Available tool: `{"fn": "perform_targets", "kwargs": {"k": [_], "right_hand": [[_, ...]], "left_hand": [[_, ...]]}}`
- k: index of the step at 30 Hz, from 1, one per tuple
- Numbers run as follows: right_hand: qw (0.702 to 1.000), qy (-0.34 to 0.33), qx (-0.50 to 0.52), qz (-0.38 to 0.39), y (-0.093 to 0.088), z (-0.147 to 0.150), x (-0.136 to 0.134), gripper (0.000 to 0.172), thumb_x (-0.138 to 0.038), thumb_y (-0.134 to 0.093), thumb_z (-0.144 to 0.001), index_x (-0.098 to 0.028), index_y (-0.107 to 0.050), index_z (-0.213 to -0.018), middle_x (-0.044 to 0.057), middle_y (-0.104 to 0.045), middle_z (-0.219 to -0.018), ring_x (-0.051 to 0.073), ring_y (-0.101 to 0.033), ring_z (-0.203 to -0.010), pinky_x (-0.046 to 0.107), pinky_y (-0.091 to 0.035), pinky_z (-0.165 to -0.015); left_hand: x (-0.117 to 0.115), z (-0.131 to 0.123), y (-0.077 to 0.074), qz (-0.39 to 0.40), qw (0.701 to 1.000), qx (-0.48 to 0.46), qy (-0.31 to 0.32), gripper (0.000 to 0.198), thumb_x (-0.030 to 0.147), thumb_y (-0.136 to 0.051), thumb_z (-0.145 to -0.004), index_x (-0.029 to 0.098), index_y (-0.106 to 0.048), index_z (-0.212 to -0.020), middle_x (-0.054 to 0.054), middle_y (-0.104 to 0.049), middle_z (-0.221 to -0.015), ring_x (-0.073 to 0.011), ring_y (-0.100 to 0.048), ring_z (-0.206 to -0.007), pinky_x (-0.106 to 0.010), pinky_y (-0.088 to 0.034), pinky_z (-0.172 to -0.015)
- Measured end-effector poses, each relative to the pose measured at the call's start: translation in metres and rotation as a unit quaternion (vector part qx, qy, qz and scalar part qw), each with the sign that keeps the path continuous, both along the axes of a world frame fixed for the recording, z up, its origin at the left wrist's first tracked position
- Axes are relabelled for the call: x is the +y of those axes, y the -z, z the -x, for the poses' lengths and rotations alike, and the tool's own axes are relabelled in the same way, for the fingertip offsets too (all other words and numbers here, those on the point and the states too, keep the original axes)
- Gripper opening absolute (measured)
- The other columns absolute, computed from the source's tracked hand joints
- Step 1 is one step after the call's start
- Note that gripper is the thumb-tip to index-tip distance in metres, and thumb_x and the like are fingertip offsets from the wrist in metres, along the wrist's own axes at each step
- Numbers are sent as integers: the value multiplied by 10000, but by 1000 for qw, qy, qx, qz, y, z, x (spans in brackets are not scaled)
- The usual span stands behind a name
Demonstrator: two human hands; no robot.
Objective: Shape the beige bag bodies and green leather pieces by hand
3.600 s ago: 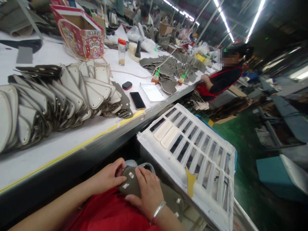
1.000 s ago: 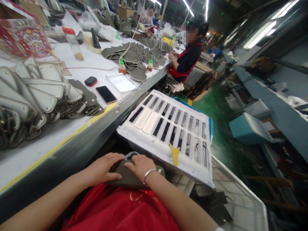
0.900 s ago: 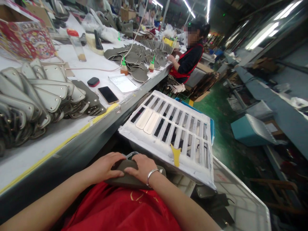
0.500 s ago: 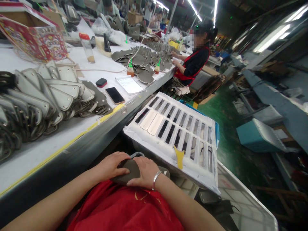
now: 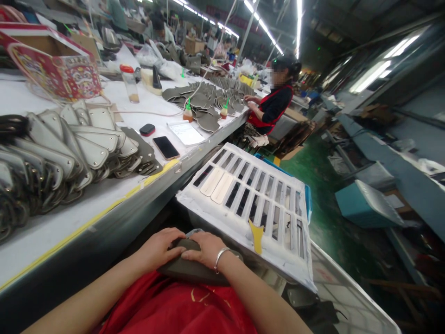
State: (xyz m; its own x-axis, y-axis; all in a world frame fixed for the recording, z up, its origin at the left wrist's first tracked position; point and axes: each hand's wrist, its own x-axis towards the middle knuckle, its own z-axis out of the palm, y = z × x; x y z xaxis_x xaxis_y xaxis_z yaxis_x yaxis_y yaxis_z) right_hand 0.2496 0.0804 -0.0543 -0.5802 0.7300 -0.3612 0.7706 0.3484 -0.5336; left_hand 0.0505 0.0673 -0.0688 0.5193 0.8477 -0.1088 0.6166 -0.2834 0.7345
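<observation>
A dark olive-grey flat piece, perhaps leather, lies across my lap against the red apron. My left hand grips its left part, with the fingers curled over the far edge and the thumb on top. My right hand, with a silver bangle at the wrist, grips it just to the right, thumb also on top. Both thumb tips nearly touch. The fingertips and the underside of the piece are hidden. A small light-grey edge of something shows just beyond the hands.
Ahead stands a white slatted rack bearing two pale oblong pieces and a yellow tool. The bench at left holds stacked grey panels, a phone and a notepad. A co-worker sits at the bench farther on.
My right hand has moved left, and the two thumbs have come closer together on the piece. Its right end is now more covered by my forearm. The view has tilted slightly upward.
</observation>
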Motion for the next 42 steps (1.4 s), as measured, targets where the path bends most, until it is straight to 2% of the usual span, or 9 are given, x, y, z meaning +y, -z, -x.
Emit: {"fn": "perform_targets", "kwargs": {"k": [5,9,16,20,24,28,31,35,42], "right_hand": [[999,-2,-23,-43,-7,-8,-3,487,-574,-331,-868,-221,-604,-1064,66,-612,-1055,236,-554,-976,345,-424,-825],[996,48,-65,-38,-11,-42,-10,491,-587,-436,-814,-208,-605,-1077,89,-619,-1033,265,-564,-954,382,-425,-826],[991,115,-52,39,-9,-107,-26,503,-467,-606,-717,-180,-580,-1129,103,-585,-1114,263,-541,-1015,360,-410,-877],[984,153,-44,78,-10,-127,-35,581,-408,-641,-693,-153,-521,-1201,108,-567,-1156,240,-551,-1007,327,-433,-864],[977,175,-45,113,-11,-134,-36,683,-384,-665,-674,-142,-442,-1273,117,-550,-1198,223,-579,-978,310,-468,-822],[979,164,-57,107,-16,-120,-27,893,-477,-744,-550,-129,-414,-1304,147,-461,-1299,284,-459,-1156,373,-363,-977],[989,101,-84,73,-22,-92,-19,987,-597,-728,-491,-151,-407,-1312,156,-452,-1303,329,-438,-1166,430,-359,-973],[994,21,-101,39,-29,-44,-12,927,-668,-678,-501,-191,-455,-1263,141,-544,-1192,332,-531,-1047,459,-424,-885],[996,-10,-78,39,-30,13,-7,805,-650,-646,-564,-193,-497,-1209,142,-585,-1140,322,-576,-989,466,-462,-819]], "left_hand": [[-3,3,0,70,994,-62,-61,296,339,-480,-799,210,-562,-1053,-36,-613,-1055,-198,-565,-966,-303,-435,-848],[-7,10,-6,146,981,-86,-89,333,332,-479,-789,185,-548,-1080,-36,-636,-1039,-205,-577,-950,-317,-430,-859],[-5,20,-18,178,980,-78,-52,414,321,-539,-738,182,-540,-1128,-34,-628,-1066,-205,-582,-944,-304,-449,-836],[-8,31,-14,229,965,-123,-31,502,315,-555,-735,193,-458,-1212,-32,-581,-1162,-197,-540,-1040,-295,-423,-901],[-12,34,-11,212,971,-111,-19,508,331,-538,-748,206,-441,-1230,-26,-566,-1185,-200,-521,-1068,-309,-388,-949],[-13,32,-8,218,970,-111,-12,514,368,-516,-763,228,-416,-1248,-20,-568,-1185,-203,-524,-1072,-325,-390,-956],[-13,31,-3,219,969,-111,-25,514,390,-502,-785,227,-398,-1261,-30,-556,-1212,-208,-508,-1112,-331,-377,-978],[-16,28,-1,218,967,-120,-44,518,397,-502,-794,207,-392,-1264,-46,-525,-1263,-209,-486,-1149,-329,-349,-1007],[-20,25,-5,188,973,-113,-73,546,431,-513,-781,184,-414,-1258,-65,-504,-1298,-229,-474,-1174,-339,-349,-1014]]}}
